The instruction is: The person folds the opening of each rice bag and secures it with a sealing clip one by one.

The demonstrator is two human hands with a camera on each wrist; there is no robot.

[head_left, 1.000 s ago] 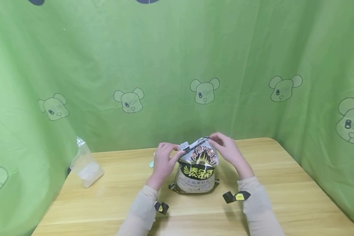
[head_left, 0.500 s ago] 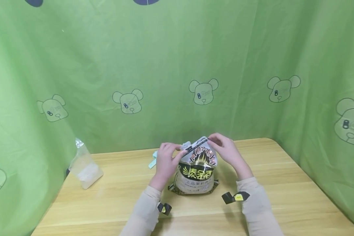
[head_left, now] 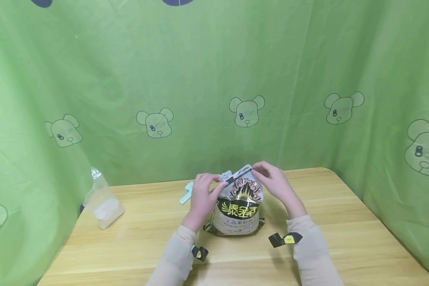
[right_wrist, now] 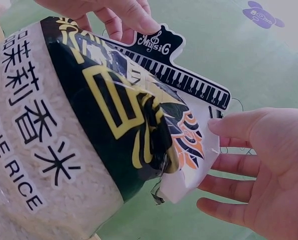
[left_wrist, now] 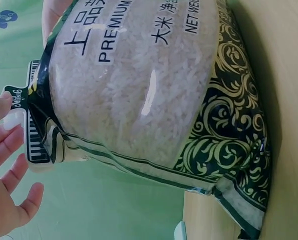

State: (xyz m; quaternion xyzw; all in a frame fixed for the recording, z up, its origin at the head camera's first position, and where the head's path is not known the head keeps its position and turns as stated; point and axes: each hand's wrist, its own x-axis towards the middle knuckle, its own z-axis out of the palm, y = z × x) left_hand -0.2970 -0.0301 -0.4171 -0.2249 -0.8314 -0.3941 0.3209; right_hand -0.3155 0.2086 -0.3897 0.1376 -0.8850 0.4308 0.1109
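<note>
A bag of jasmine rice [head_left: 236,225] stands upright on the table, its clear front showing the grains. Across its slanting top lies a black-and-white bag clip [right_wrist: 179,79] with piano keys and the word "Music" on its tab. My left hand [head_left: 203,198] pinches that tab between thumb and fingers at the bag's upper left. On the opposite side, my right hand [head_left: 277,184] pinches the bag's upper right corner near the clip's end, thumb in front and fingers behind, as the right wrist view shows.
A mint-green clip [head_left: 186,193] lies behind my left hand. Toward the table's left edge stands a clear plastic bag [head_left: 107,208] with white contents. A green curtain [head_left: 200,71] surrounds the wooden table [head_left: 343,230] at the back and sides.
My left hand has shifted slightly right with the clip's tab, and more of the mint-green clip shows beside it. The right hand keeps its hold on the corner; the rice bag stays in place.
</note>
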